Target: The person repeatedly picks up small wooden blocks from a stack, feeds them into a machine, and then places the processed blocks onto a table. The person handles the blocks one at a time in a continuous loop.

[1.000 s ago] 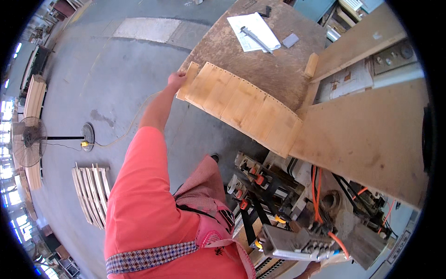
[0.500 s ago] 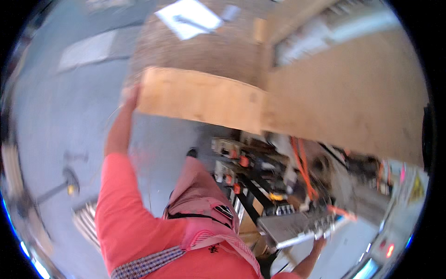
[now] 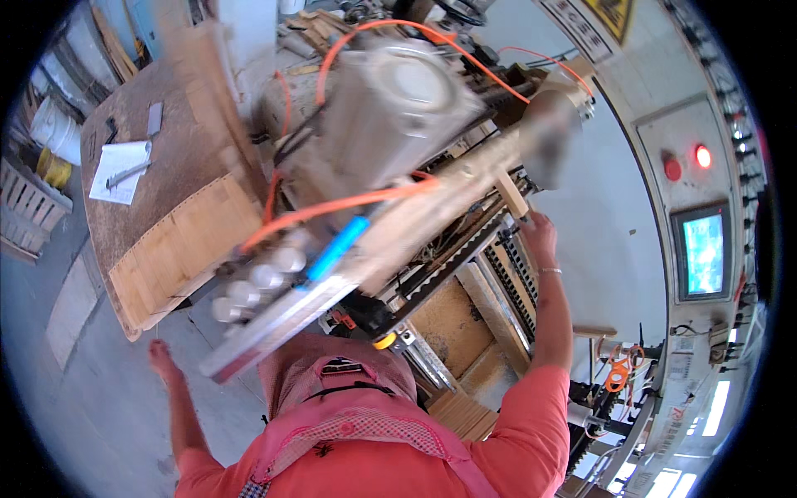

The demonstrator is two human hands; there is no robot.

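Note:
My right hand (image 3: 541, 236) reaches forward over the machine, its fingers closed at the near end of a short wooden strip (image 3: 511, 194). The strip's far end meets the machine's long beam (image 3: 448, 199). My left hand (image 3: 163, 358) hangs low on the left, near the table's corner and apart from it. It holds nothing, and its fingers look loosely extended, though small and soft. A light wooden panel (image 3: 187, 249) with a slightly curved edge lies along the near side of the brown table (image 3: 178, 116).
A large motor housing (image 3: 390, 108) with orange hoses stands in front of me. To the right is a control cabinet with a lit screen (image 3: 704, 253) and a glowing red button (image 3: 704, 156). Stacked wooden boards (image 3: 461, 415) lie below. A notepad (image 3: 121, 170) rests on the table.
My view has swung right, toward the machine and cabinet. My left hand has come away from the wooden panel's end. My right hand has moved from the metal beam's end to the wooden strip.

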